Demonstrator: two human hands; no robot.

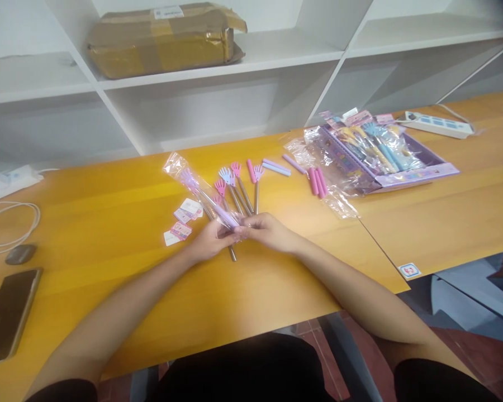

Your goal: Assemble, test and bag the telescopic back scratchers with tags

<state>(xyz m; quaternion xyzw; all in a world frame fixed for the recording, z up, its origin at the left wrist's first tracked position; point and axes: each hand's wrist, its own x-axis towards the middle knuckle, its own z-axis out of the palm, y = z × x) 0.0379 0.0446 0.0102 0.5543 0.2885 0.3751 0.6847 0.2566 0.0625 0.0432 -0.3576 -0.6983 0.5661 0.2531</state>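
A purple back scratcher (224,214) in a clear plastic sleeve (176,163) lies slantwise across my hands, its hand-shaped head up and to the left. My left hand (212,240) is closed round the lower part of the packet. With thumb and fingers, my right hand (266,230) pinches the sleeve's near end. Just beyond lie several loose back scratcher heads on metal rods, among them a blue one (225,175) and a pink one (236,168). One metal rod (232,253) sticks out below my left hand. Small printed cards (188,210) lie left of the packet.
Pink handle tubes (317,182) and blue and purple tubes (276,167) lie to the right. Behind them is a purple display box (419,174) of wrapped scratchers. A phone (10,315) and cable (36,215) are left; a power strip (440,124) is far right. Shelving holds a taped carton (163,44).
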